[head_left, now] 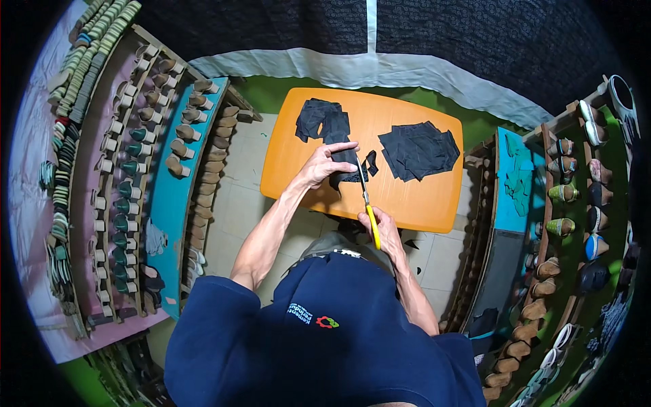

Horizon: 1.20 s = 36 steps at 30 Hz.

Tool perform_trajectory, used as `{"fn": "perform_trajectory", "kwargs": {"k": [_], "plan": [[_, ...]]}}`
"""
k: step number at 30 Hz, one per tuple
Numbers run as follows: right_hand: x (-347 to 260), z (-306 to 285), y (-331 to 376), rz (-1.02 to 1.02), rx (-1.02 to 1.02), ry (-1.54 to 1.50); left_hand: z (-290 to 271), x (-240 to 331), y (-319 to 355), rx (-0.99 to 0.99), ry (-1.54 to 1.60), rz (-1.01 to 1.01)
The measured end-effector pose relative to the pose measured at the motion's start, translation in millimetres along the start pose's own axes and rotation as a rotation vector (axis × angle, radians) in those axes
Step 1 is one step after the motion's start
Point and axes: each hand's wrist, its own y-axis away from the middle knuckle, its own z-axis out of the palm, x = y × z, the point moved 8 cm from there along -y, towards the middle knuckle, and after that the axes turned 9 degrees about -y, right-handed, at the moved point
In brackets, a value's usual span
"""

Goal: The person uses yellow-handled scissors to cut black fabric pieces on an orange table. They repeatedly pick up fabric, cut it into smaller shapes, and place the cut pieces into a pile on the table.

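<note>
My left hand (pixel 324 165) pinches a piece of black fabric (pixel 350 176) between thumb and fingers, over the orange table (pixel 285 163). In my right hand (pixel 385 232) is a pair of scissors (pixel 373 227) with yellow handles. Its blades point away from me, along the right edge of the fabric; whether they are parted I cannot tell. A small curved black scrap (pixel 372 163) lies just right of the blades. Beyond my left hand is a loose pile of black fabric pieces (pixel 317 117). A wider stack of black fabric pieces (pixel 422 150) sits on the right.
Shelves with rows of shoes and shoe lasts (pixel 125 224) stand close on the left. On the right, another shelf (pixel 512 183) has teal pieces on top, with more shoes (pixel 563 193) beside it. A dark curtain (pixel 447 34) hangs behind the table. Dark scraps (pixel 411 243) lie below the table's near edge.
</note>
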Motion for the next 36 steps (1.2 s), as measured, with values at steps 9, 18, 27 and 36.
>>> {"fn": "perform_trajectory", "kwargs": {"k": [9, 18, 27, 36], "plan": [[3, -4, 3, 0.112, 0.035, -0.048, -4, -8, -4, 0.014, -0.088, -0.007], [-4, -3, -1, 0.092, 0.031, -0.043, 7, -8, -3, 0.018, 0.068, -0.002], [-2, -4, -9, 0.065, 0.044, -0.045, 12, -9, -1, 0.012, 0.06, 0.018], [8, -6, -7, 0.059, 0.107, -0.116, 7, -15, 3, 0.143, 0.28, 0.037]]}}
